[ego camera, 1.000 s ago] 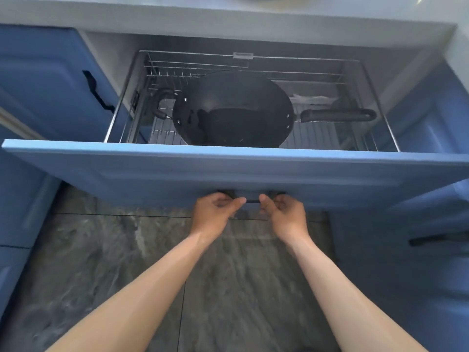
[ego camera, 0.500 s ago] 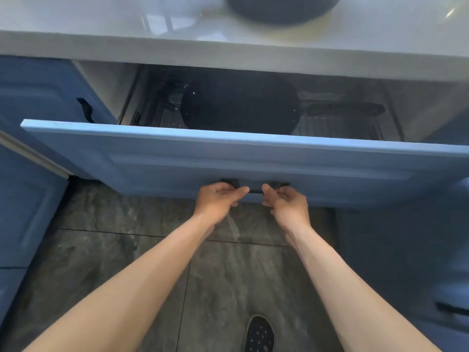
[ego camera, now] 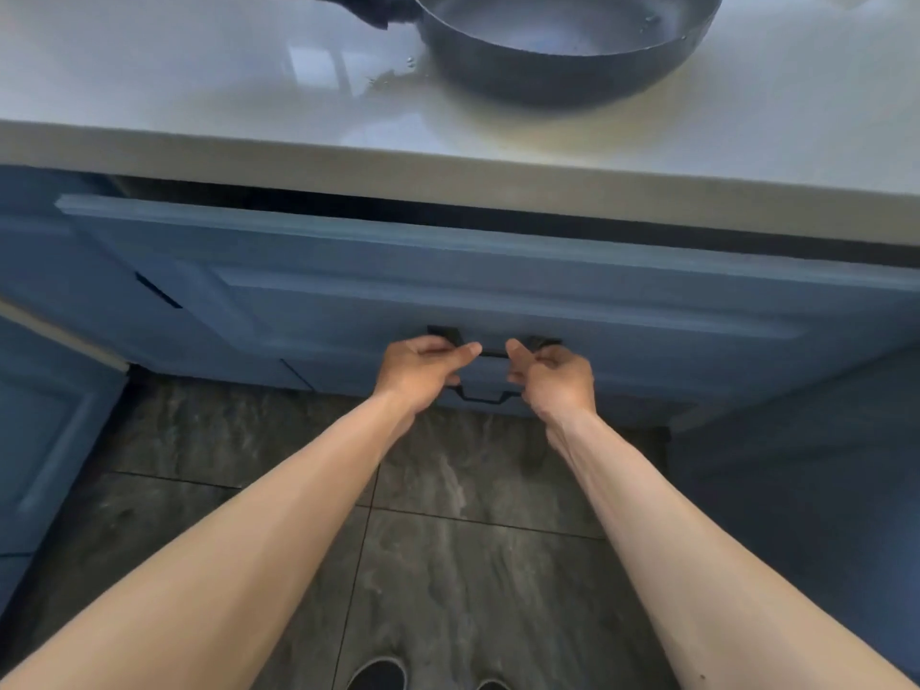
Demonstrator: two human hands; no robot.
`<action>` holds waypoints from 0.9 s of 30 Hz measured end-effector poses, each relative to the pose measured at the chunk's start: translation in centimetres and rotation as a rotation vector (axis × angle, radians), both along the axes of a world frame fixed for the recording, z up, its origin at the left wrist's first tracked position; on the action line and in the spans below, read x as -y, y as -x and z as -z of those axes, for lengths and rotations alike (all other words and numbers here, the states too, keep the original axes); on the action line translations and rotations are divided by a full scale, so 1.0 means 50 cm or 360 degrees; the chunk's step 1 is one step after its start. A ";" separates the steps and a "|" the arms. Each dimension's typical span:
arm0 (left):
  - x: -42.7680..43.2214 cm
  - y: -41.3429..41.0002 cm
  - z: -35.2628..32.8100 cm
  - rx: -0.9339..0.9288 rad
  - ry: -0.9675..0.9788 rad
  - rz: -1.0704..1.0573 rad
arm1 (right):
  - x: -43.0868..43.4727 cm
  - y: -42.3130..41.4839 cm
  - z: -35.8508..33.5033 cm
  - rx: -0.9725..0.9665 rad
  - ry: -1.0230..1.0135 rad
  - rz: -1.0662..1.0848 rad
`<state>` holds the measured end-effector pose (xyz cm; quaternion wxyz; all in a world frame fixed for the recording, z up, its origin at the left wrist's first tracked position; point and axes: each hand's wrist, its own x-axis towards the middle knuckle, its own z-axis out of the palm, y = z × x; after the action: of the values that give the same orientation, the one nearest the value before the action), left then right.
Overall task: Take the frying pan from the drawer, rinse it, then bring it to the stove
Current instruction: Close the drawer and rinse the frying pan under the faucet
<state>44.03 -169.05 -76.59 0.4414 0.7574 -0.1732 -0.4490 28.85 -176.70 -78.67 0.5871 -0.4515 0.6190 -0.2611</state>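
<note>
A dark grey frying pan [ego camera: 562, 47] with a black handle sits on the white countertop [ego camera: 199, 92] at the top, wet inside. Below it, the blue drawer front [ego camera: 348, 291] stands almost closed, leaving only a narrow dark gap under the counter edge. My left hand [ego camera: 423, 373] and my right hand [ego camera: 555, 378] both grip the black drawer handle [ego camera: 490, 353], side by side. The wok inside the drawer is hidden.
Blue cabinet doors [ego camera: 55, 440] flank the drawer on the left and right. A second black handle [ego camera: 158, 291] shows on the left cabinet. Grey marbled floor tiles [ego camera: 463, 565] lie below, with my dark shoes at the bottom edge.
The drawer has slid inward from wide open to nearly closed, hiding the wok and wire rack. The view has tilted up, and the pan on the countertop has come into sight.
</note>
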 end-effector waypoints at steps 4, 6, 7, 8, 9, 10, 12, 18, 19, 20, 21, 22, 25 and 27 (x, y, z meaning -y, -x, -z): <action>0.046 -0.018 0.003 0.0021 0.0036 0.0017 | 0.043 -0.026 -0.002 -0.0031 0.0016 0.0005; 0.058 -0.027 0.005 0.0037 0.0024 0.0050 | 0.053 -0.032 -0.003 -0.0031 0.0020 -0.0004; 0.062 -0.030 0.007 0.0052 0.0014 0.0062 | 0.057 -0.032 -0.002 -0.0044 0.0025 -0.0021; 0.067 -0.033 0.011 0.0061 0.0009 0.0073 | 0.061 -0.032 -0.002 -0.0048 0.0028 -0.0030; 0.072 -0.037 0.012 0.0067 0.0014 0.0076 | 0.065 -0.032 0.000 -0.0043 0.0029 -0.0029; 0.077 -0.042 0.017 0.0081 0.0015 0.0083 | 0.069 -0.033 -0.002 -0.0031 0.0030 -0.0025; 0.084 -0.048 0.021 0.0104 0.0006 0.0111 | 0.075 -0.035 -0.008 -0.0029 0.0027 -0.0033; 0.087 -0.060 0.032 0.0117 0.0001 0.0166 | 0.078 -0.030 -0.007 -0.0074 0.0016 -0.0061; 0.087 -0.059 0.030 0.0120 0.0005 0.0167 | 0.078 -0.031 -0.005 -0.0094 0.0012 -0.0068; 0.086 -0.058 0.030 0.0138 -0.0007 0.0187 | 0.078 -0.033 -0.005 -0.0127 0.0018 -0.0079; 0.085 -0.057 0.026 0.0158 -0.0031 0.0214 | 0.079 -0.035 -0.007 -0.0178 0.0026 -0.0099; 0.085 -0.056 0.021 0.0185 -0.0072 0.0250 | 0.079 -0.038 -0.014 -0.0253 0.0026 -0.0135; 0.079 -0.058 -0.009 0.0390 -0.0206 0.0444 | 0.064 -0.043 -0.062 -0.0603 0.0054 -0.0398; 0.064 -0.057 -0.061 0.0513 -0.0241 0.0600 | 0.043 -0.033 -0.106 -0.0795 0.0193 -0.0562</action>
<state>46.89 -172.26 -73.52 0.2586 0.8043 -0.3453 -0.4086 30.49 -178.84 -73.37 0.4252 -0.6365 0.6393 -0.0725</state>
